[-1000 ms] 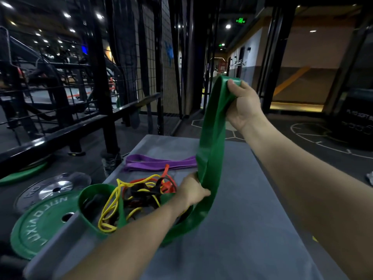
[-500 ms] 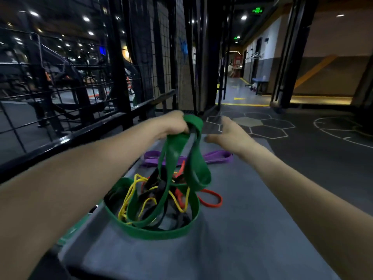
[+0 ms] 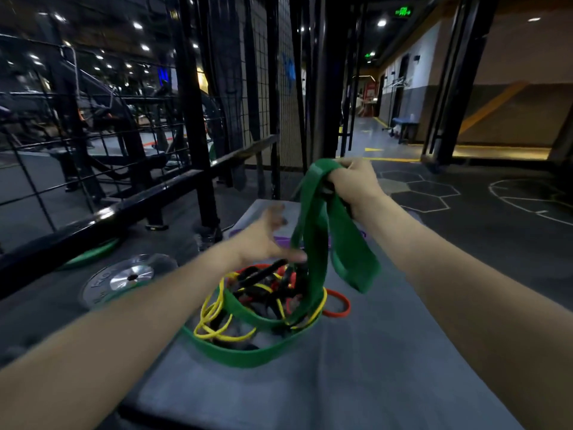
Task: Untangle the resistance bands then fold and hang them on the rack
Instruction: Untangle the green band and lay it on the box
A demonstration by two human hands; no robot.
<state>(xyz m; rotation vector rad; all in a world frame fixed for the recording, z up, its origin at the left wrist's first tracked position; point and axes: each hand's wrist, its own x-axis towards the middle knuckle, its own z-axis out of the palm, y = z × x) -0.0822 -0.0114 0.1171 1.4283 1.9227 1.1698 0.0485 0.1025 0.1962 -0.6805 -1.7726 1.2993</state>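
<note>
The wide green rubber band [image 3: 313, 231] looks smooth with a dull sheen. The thin yellow rubber loop [image 3: 214, 318] and orange loop [image 3: 338, 307] seem glossier. The grey table [image 3: 356, 383] top is matt, cloth-like. The silver metal weight plate [image 3: 131, 276] gleams; black metal rails [image 3: 102, 217] shine faintly.

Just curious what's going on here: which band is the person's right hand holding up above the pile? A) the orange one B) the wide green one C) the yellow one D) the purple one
B: the right hand has its fingers curled round the top of the wide green band, which hangs down into the tangled pile, while the left hand is spread and holds nothing.
</note>
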